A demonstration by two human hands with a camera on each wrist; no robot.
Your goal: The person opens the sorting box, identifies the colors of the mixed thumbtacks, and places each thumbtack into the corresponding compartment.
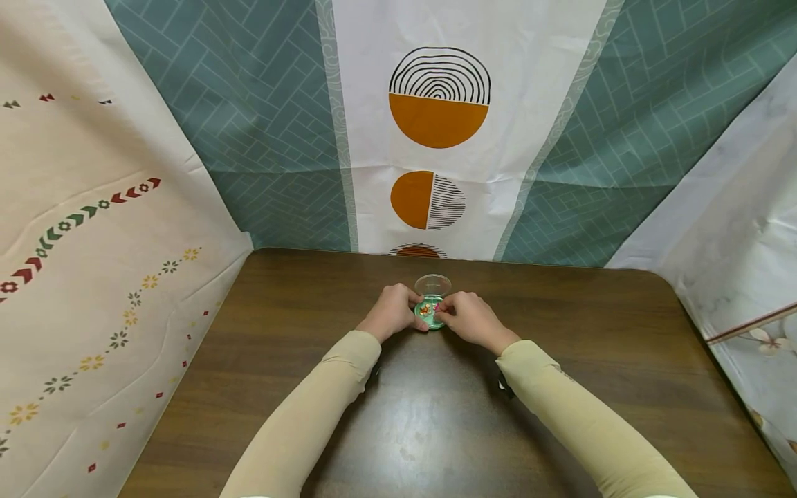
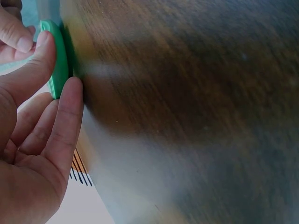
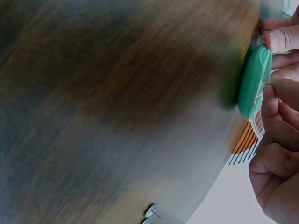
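Observation:
A small round green case (image 1: 429, 324) sits on the table with its clear lid (image 1: 433, 284) raised at the back. Small orange, white and pink pieces (image 1: 425, 310) lie inside; their kind is too small to tell. My left hand (image 1: 394, 311) holds the case from the left, thumb on the near rim, as the left wrist view shows the case's green side (image 2: 59, 70) between thumb and fingers. Over the right part of the case, my right hand (image 1: 471, 317) has thumb and forefinger pinched together at a small pink piece (image 1: 437, 307), mostly hidden by the fingertips.
The brown wooden table (image 1: 299, 332) ends at a patterned cloth (image 1: 280, 138) behind the case. More cloth hangs at left (image 1: 124, 228) and right (image 1: 741, 249). A small shiny disc with a thin pin (image 3: 150, 210) shows low in the right wrist view.

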